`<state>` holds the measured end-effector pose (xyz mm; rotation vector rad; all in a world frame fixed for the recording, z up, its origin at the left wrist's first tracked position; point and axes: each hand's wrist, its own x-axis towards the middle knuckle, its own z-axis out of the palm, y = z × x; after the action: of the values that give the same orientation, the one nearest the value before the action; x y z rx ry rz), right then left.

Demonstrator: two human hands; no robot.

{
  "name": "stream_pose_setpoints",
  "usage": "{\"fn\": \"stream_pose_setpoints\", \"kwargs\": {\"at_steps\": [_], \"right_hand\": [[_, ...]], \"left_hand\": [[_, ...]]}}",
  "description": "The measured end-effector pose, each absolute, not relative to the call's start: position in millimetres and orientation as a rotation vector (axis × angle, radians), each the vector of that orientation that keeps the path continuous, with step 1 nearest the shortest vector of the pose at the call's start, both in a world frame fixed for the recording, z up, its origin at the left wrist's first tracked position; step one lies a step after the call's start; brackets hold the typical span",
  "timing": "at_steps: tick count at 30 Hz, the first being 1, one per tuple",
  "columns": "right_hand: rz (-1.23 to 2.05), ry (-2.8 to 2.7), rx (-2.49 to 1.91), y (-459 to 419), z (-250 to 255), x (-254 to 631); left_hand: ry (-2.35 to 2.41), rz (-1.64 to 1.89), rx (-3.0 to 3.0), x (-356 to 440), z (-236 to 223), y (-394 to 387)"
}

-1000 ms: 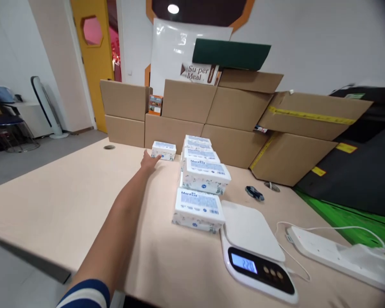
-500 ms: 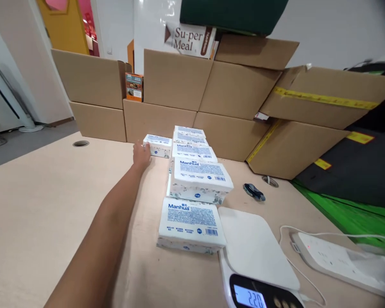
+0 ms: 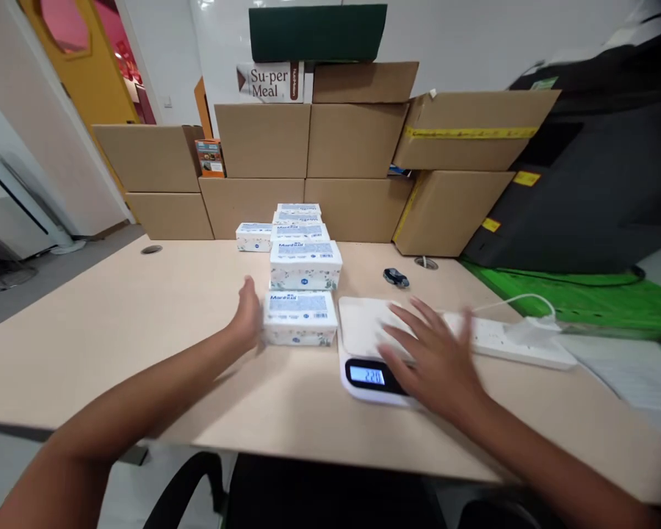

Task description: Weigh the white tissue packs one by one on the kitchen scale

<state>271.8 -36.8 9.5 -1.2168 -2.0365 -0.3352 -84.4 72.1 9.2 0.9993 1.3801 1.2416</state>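
White Manhua tissue packs (image 3: pixel 306 266) stand in a row running away from me, several of them stacked. Against the left side of the nearest tissue pack (image 3: pixel 300 317) is my left hand (image 3: pixel 247 314), held on edge with fingers extended; whether it touches the pack I cannot tell. My right hand (image 3: pixel 432 353), slightly blurred, hovers with spread fingers over the right part of a white digital scale (image 3: pixel 363 323). The lit scale display (image 3: pixel 366 375) reads about 220. Farther back on the left sits another tissue pack (image 3: pixel 253 236).
Cardboard boxes (image 3: pixel 253 209) form a wall along the table's back. A small dark patterned object (image 3: pixel 396 278) lies behind the scale. To the right are a white power strip (image 3: pixel 507 342) with a cable and a green surface (image 3: pixel 507 294). A chair (image 3: pixel 330 492) is below the table edge.
My left hand has come back from the far left pack to the nearest pack. My right hand has entered over the scale. The view has shifted, showing the table's front edge.
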Motion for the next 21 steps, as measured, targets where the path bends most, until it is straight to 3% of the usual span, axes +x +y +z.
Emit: {"fn": "stream_pose_setpoints", "kwargs": {"at_steps": [4, 6, 10, 14, 21], "right_hand": [[0.207, -2.255, -1.305, 7, 40, 184], [0.292, -2.267, -1.269, 1, 50, 165], [0.257, -2.138, -1.149, -25, 74, 183], [0.320, -1.892, -1.090, -17, 85, 241], [0.150, -1.896, -1.259, 31, 30, 321]], "left_hand": [[1.180, 1.148, 1.081, -59, 42, -5], [1.136, 1.231, 1.033, -60, 59, -33], [0.873, 1.337, 1.000, -52, 87, -68], [0.504, 1.345, 1.044, 5, 94, -52], [0.634, 1.189, 1.010, 88, 62, 15]]}}
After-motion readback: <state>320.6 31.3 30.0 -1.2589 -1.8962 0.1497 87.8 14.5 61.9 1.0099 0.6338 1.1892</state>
